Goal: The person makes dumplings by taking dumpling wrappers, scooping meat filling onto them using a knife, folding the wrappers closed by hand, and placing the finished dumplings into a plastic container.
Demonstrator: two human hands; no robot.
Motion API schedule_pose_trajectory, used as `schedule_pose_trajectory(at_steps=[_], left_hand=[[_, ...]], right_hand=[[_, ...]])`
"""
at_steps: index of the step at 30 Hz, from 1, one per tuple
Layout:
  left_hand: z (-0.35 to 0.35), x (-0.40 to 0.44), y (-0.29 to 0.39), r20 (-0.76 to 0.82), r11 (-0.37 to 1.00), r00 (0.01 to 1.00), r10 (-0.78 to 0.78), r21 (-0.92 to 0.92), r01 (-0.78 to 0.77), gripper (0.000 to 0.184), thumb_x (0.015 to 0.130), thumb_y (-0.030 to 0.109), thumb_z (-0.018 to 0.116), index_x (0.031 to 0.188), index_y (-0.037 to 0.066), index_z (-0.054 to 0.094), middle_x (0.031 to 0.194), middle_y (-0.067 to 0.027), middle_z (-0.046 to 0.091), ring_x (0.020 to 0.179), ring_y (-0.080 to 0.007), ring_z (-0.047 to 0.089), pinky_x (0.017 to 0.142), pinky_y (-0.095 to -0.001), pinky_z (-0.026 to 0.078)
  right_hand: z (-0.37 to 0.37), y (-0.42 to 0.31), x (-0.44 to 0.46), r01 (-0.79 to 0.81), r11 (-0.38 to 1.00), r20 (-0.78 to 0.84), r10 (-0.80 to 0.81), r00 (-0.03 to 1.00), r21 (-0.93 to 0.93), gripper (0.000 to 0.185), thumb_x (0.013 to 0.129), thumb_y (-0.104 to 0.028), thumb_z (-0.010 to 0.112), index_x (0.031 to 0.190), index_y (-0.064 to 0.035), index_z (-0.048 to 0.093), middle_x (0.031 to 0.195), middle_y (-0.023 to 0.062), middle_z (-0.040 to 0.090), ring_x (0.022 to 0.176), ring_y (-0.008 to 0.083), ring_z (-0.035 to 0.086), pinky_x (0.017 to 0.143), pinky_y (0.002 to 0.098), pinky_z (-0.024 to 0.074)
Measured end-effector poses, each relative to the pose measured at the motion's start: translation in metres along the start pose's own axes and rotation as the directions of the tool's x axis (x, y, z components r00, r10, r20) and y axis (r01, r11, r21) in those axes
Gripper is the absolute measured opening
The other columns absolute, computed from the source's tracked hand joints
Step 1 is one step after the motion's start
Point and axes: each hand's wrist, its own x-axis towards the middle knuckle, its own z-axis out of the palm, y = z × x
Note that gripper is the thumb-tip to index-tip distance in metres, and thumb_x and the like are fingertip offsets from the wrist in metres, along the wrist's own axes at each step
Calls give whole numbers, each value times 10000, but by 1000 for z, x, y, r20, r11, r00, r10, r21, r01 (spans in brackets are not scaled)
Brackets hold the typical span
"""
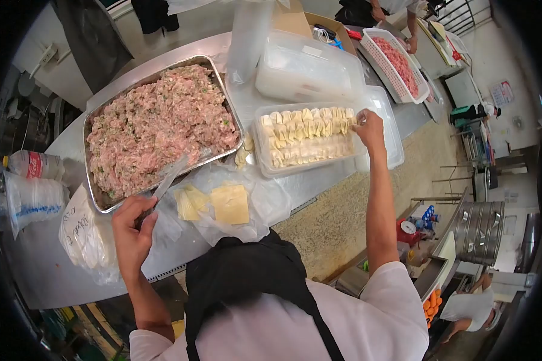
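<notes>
My left hand (133,231) is closed around a flat-bladed knife (172,174). The blade rests at the near rim of a metal tray (235,114) heaped with pinkish minced meat (159,129) flecked with green. My right hand (370,129) is at the right end of a plastic container (310,167), its fingers pinched at a folded dumpling (351,123) in the back rows. Several rows of dumplings (310,135) fill this container. Square yellow wrappers (229,204) lie on plastic in front of me, and a few loose dumplings (245,150) sit between tray and container.
Stacked plastic containers (307,66) stand behind the dumplings, with a plastic lid (391,141) to the right. Bagged goods (87,237) and a bottle (35,163) line the left. A white basket of meat (397,66) stands farther off near another person's hand (411,43).
</notes>
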Motion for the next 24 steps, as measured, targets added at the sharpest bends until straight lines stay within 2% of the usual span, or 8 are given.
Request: schedule_pose_trajectory(at_steps=[1, 5, 11, 14, 16, 18, 22, 24], left_hand=[[0, -1, -3, -18, 1000, 1000, 4, -13, -4, 277, 742, -141, 658, 1000, -50, 697, 875, -71, 628, 702, -116, 533, 621, -241, 402], [-2, -2, -7, 19, 999, 999, -29, 15, 29, 287, 737, -138, 664, 1007, -48, 700, 874, -72, 630, 702, -121, 533, 624, -242, 404], [3, -3, -8, 19, 998, 999, -41, 41, 40, 312, 729, -125, 672, 1022, -24, 711, 866, -65, 629, 691, -123, 525, 618, -247, 404], [0, -5, -18, 33, 993, 995, -96, 77, 93, 328, 747, -86, 676, 1060, 8, 712, 880, -65, 641, 678, -128, 518, 621, -256, 417], [4, -6, -29, 13, 992, 993, -114, 62, 113, 346, 752, -84, 674, 1081, 17, 704, 894, -73, 655, 669, -131, 518, 621, -259, 425], [6, -9, -31, -16, 989, 990, -137, 48, 137, 363, 757, -81, 672, 1103, 26, 697, 908, -82, 670, 661, -134, 518, 621, -263, 433], [15, -13, -37, 16, 973, 973, -228, 44, 227, 361, 782, -71, 670, 1129, 27, 677, 926, -108, 704, 639, -147, 547, 617, -286, 462], [15, -13, -37, 33, 974, 974, -224, 44, 223, 340, 798, -66, 672, 1126, 21, 674, 938, -124, 716, 637, -167, 572, 625, -300, 482]], right_hand=[[0, -1, 1, -99, 995, 100, 101, 990, -23, 310, 650, -106, 849, 920, -24, 723, 896, 167, 732, 837, 312, 724, 765, 367, 560], [10, -9, -2, -136, 979, 62, 147, 987, -154, 337, 651, -73, 847, 969, -21, 748, 846, 172, 740, 773, 316, 728, 729, 369, 564], [7, -12, -9, 2, 995, -7, -3, 1000, -96, 327, 716, -28, 796, 1040, -15, 750, 926, 175, 746, 846, 309, 741, 766, 351, 570], [-17, -73, -41, -72, 997, -32, 72, 997, 15, 319, 739, -5, 776, 1056, -11, 742, 956, 156, 751, 880, 263, 746, 764, 342, 573], [-12, -112, -71, 61, 946, 0, -65, 998, 318, 285, 765, 14, 758, 1048, -18, 737, 970, 127, 752, 866, 207, 735, 740, 330, 572], [-7, -163, -112, 112, 894, 122, -181, 976, 433, 218, 799, 20, 734, 1012, -25, 735, 951, 97, 751, 850, 169, 714, 720, 319, 564], [55, -223, -184, 132, 672, 334, -517, 788, 729, 174, 784, -25, 745, 956, -28, 723, 928, 114, 728, 802, 263, 707, 696, 341, 551], [85, -242, -208, 292, 720, 369, -609, 702, 630, 201, 724, -95, 798, 895, -38, 709, 876, 122, 680, 842, 327, 669, 733, 379, 544]])
